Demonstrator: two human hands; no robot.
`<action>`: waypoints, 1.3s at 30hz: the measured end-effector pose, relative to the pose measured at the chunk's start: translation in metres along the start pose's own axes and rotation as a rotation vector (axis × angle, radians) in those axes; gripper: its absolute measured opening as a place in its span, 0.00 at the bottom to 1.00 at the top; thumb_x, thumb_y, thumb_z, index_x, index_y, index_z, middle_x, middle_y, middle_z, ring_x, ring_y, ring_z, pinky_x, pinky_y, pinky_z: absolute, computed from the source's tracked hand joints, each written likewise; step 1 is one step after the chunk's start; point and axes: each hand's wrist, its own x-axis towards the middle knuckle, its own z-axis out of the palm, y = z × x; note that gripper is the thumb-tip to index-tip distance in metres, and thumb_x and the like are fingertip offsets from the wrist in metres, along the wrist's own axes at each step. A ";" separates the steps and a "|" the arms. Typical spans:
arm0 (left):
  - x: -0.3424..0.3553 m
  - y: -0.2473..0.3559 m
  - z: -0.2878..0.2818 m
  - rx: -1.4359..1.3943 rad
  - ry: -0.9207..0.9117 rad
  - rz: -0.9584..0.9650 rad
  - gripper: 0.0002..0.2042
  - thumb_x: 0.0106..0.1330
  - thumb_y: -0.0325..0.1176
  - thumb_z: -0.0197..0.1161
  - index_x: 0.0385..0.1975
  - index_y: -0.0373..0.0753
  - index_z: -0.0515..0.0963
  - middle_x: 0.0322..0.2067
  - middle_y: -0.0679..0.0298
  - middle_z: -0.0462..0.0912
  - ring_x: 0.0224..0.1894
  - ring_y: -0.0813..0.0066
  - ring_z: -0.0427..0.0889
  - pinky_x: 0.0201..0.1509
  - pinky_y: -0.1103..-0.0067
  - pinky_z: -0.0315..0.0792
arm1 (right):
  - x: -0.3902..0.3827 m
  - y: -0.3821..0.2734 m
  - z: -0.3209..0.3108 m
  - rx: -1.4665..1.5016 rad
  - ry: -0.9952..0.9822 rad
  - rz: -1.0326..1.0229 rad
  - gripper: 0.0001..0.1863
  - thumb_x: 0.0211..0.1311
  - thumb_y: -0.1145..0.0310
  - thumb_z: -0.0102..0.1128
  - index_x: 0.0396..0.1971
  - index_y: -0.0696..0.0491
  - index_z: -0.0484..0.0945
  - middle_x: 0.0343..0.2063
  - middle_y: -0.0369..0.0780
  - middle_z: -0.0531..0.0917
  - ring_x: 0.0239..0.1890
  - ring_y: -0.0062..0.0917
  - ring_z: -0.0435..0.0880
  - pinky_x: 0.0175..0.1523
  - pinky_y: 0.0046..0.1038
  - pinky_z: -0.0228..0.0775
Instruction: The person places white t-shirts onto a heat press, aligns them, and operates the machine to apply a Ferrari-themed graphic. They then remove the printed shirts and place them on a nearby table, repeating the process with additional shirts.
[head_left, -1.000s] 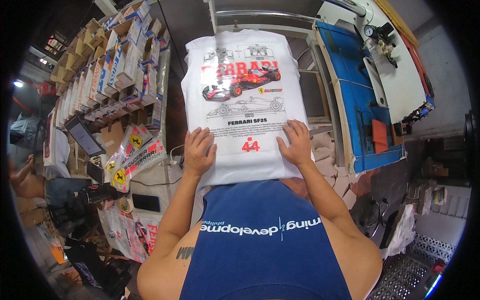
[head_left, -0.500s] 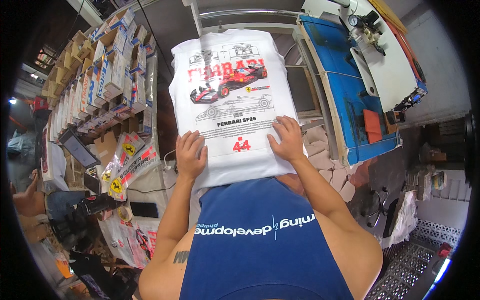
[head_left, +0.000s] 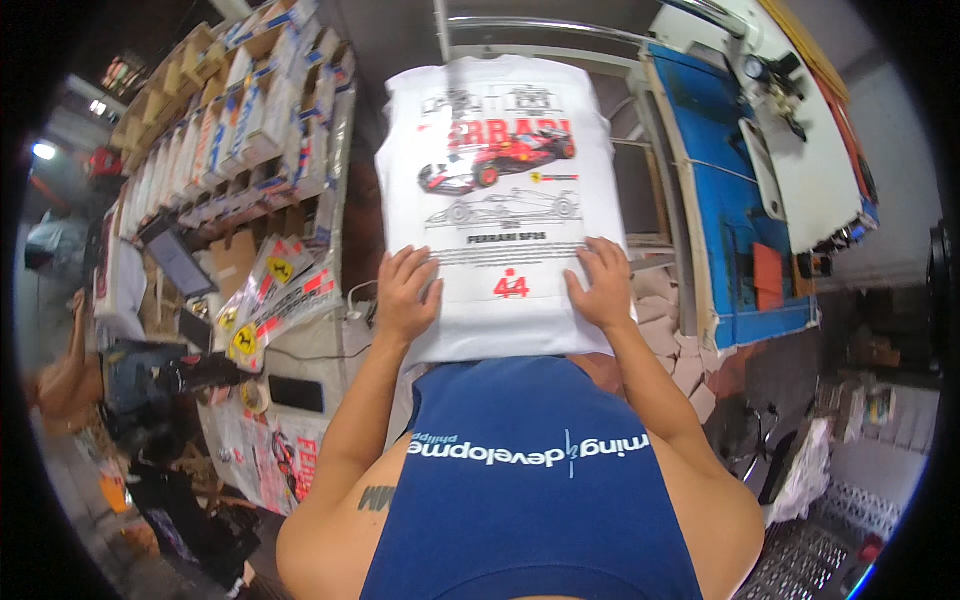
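Observation:
A white shirt (head_left: pixel 475 325) lies spread out in front of me, its back end reaching toward a metal rail. On it is a print of a red racing car (head_left: pixel 497 163), with line drawings of cars and red and black lettering around it. My left hand (head_left: pixel 407 292) rests palm down on the shirt's near left part, fingers spread beside the lower edge of the print. Opposite it, my right hand (head_left: pixel 603 285) lies on the near right part in the same way, fingers apart. The surface under the shirt is hidden by the cloth.
Left stands a rack of cardboard boxes (head_left: pixel 235 130). Nearer are a tablet (head_left: pixel 178 257), printed film sheets (head_left: pixel 275 300), a tape roll (head_left: pixel 256 397) and a dark phone (head_left: pixel 296 394). At right is a blue-topped machine (head_left: pixel 705 190) with a pressure gauge. Another person's arm (head_left: pixel 72 375) shows far left.
The surroundings and the shirt have shifted to the right in the picture as the view turned. Both hands stay spread on the shirt at nearly the same places.

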 end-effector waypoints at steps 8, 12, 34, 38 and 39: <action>-0.001 0.000 0.001 0.008 0.005 -0.003 0.17 0.61 0.34 0.72 0.50 0.43 0.85 0.59 0.62 0.84 0.68 0.56 0.75 0.75 0.50 0.61 | -0.001 0.000 0.001 -0.015 -0.007 -0.006 0.23 0.57 0.60 0.73 0.51 0.53 0.84 0.60 0.44 0.80 0.68 0.45 0.72 0.75 0.48 0.59; -0.001 0.000 0.000 -0.004 -0.010 -0.020 0.18 0.60 0.32 0.72 0.51 0.42 0.86 0.60 0.62 0.84 0.68 0.56 0.75 0.77 0.52 0.60 | -0.001 0.001 0.001 -0.008 0.008 -0.017 0.23 0.57 0.60 0.73 0.51 0.54 0.84 0.60 0.45 0.80 0.68 0.45 0.72 0.74 0.47 0.60; 0.002 0.000 0.000 -0.005 -0.016 0.003 0.18 0.60 0.31 0.72 0.52 0.41 0.86 0.60 0.59 0.84 0.68 0.53 0.75 0.77 0.53 0.59 | 0.000 0.000 0.001 0.011 0.024 -0.005 0.23 0.57 0.61 0.74 0.50 0.56 0.83 0.59 0.46 0.79 0.67 0.47 0.72 0.73 0.48 0.62; 0.001 -0.001 0.001 -0.011 -0.004 -0.001 0.18 0.60 0.32 0.72 0.52 0.41 0.86 0.61 0.60 0.84 0.68 0.54 0.75 0.77 0.53 0.59 | 0.000 0.000 0.001 0.034 0.022 0.005 0.23 0.57 0.61 0.74 0.50 0.56 0.83 0.59 0.46 0.79 0.67 0.46 0.72 0.73 0.48 0.61; 0.001 -0.002 0.001 -0.005 -0.006 0.000 0.18 0.60 0.33 0.72 0.52 0.42 0.86 0.61 0.61 0.84 0.68 0.54 0.75 0.76 0.52 0.60 | 0.000 -0.001 0.001 0.011 0.013 0.000 0.23 0.56 0.62 0.74 0.50 0.56 0.83 0.59 0.46 0.79 0.67 0.46 0.72 0.74 0.48 0.61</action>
